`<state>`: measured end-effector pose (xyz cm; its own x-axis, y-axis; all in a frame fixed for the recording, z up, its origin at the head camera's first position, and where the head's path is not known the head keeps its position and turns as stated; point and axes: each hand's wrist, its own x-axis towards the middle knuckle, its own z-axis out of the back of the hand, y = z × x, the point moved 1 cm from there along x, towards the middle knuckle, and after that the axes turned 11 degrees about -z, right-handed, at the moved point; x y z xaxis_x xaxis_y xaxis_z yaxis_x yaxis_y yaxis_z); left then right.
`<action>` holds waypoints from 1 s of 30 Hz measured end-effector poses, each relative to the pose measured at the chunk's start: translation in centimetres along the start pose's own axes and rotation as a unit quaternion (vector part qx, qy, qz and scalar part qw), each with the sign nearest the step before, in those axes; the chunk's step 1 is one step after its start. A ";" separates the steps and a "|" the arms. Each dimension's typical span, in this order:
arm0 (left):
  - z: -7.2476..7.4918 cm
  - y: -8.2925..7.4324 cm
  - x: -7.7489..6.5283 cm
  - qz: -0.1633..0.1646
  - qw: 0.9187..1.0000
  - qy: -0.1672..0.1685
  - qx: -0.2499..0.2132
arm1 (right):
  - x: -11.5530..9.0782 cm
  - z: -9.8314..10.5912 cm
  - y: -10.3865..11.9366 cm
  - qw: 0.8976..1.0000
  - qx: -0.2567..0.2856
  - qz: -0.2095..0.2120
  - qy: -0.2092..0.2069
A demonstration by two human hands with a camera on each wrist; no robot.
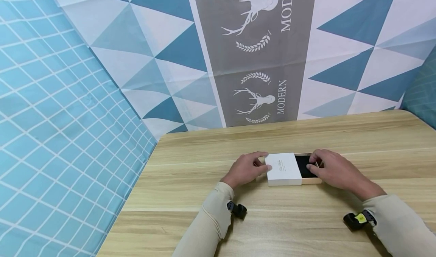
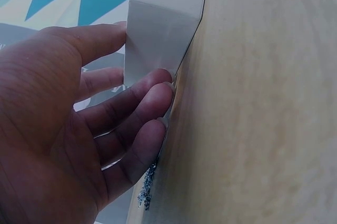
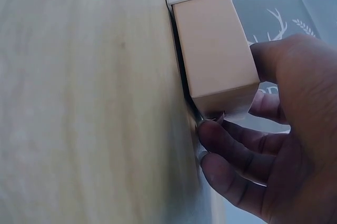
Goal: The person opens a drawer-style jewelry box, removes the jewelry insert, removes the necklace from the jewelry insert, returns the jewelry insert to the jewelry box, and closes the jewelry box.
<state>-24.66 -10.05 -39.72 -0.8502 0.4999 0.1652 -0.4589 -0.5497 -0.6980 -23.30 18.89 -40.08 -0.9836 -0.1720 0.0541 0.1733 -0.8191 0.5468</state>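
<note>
A white box sleeve (image 1: 282, 168) with small print on top lies flat on the wooden table. From its right end a peach-coloured drawer (image 1: 311, 181) sticks partway out, with a black inside (image 1: 304, 167). My left hand (image 1: 244, 169) holds the sleeve's left end, its thumb and index finger on the edges. In the left wrist view, the other fingers curl by the sleeve's end face. My right hand (image 1: 335, 170) grips the drawer's outer end, thumb over the black inside. The right wrist view shows curled fingertips (image 3: 215, 135) beneath the drawer's end.
The wooden table (image 1: 190, 166) reaches back to a patterned cloth wall (image 1: 259, 60). A blue checked cloth (image 1: 68, 136) hangs along its left side. Black wrist cameras (image 1: 237, 209) are strapped on both sleeved forearms.
</note>
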 end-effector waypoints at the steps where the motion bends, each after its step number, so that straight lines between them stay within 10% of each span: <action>1: 0.0 0.0 0.0 0.000 1.000 0.000 0.000 | 0.0 0.0 0.0 1.000 0.001 0.000 0.001; 30: -0.1 0.1 0.1 0.000 1.000 -0.001 0.005 | -0.1 -0.3 0.7 1.000 0.013 0.027 0.009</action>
<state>-24.75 -10.05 -39.86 -0.8503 0.4991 0.1670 -0.4621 -0.5563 -0.6907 -23.07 18.19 -39.91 -0.9717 -0.2256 0.0697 0.2248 -0.7934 0.5656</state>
